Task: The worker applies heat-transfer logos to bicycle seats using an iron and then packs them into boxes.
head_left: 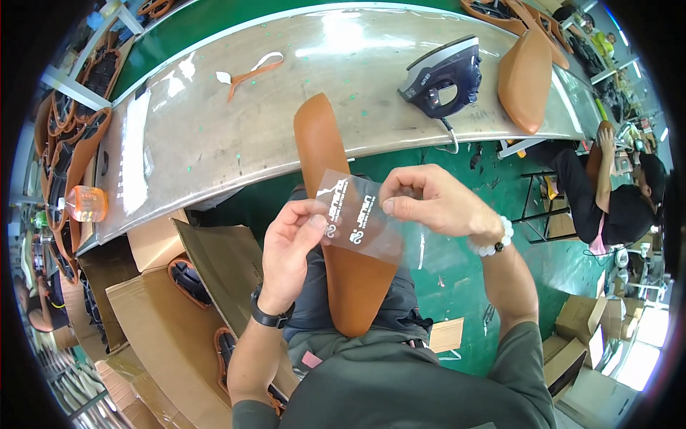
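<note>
A clear film sheet (375,242) with white printed logos is held up in front of me, between both hands. My left hand (289,239) is closed, pinching the sheet's left edge between thumb and fingers. Thumb and forefinger of my right hand (436,200) are pinched together at its upper right edge. Beneath the sheet, a long brown padded seat (357,300) with a smooth cover lies across my lap. Its narrower far end rests against the table's near edge. The film hides the middle of the seat.
On the worktable (250,121) stand a dark clothes iron (446,79) and another brown seat (525,82); a looped strip (254,74) lies farther left. Open cardboard boxes (157,314) and an orange drink bottle (87,204) are at left. A co-worker (622,200) sits at right.
</note>
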`<move>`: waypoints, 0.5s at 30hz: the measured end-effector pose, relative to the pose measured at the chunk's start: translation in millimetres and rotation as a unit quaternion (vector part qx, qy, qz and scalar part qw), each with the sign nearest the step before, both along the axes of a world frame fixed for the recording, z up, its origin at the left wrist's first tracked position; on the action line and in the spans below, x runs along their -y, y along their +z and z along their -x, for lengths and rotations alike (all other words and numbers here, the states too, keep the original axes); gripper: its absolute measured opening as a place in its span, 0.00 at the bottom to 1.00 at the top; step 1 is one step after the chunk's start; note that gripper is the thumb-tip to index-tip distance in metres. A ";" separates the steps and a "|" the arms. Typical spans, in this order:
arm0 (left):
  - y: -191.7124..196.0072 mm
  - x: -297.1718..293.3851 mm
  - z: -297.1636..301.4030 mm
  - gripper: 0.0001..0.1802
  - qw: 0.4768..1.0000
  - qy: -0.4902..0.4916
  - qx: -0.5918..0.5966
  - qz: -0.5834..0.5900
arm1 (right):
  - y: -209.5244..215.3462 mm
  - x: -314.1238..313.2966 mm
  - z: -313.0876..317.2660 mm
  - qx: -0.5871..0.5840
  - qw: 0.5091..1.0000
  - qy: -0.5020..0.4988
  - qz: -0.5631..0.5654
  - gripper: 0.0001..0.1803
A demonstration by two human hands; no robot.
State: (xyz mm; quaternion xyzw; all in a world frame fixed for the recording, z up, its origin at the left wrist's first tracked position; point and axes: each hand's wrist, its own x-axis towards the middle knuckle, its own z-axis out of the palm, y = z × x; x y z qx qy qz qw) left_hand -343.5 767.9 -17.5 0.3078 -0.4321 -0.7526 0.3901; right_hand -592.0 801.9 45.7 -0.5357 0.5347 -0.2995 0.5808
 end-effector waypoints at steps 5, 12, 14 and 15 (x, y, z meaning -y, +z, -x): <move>-12.4 16.2 4.4 0.12 0.985 0.015 0.133 0.112 | 5.3 40.4 19.1 -0.131 0.990 0.053 0.027 0.13; -20.0 63.5 6.2 0.43 0.830 0.040 0.271 0.486 | 10.2 96.1 26.6 -0.222 0.964 0.126 0.081 0.13; -20.7 75.6 7.3 0.44 0.829 0.014 0.280 0.484 | 12.6 103.6 25.2 -0.221 0.968 0.103 0.058 0.13; -20.9 80.3 8.5 0.44 0.829 0.004 0.284 0.483 | 13.6 107.0 24.9 -0.222 0.970 0.090 0.049 0.13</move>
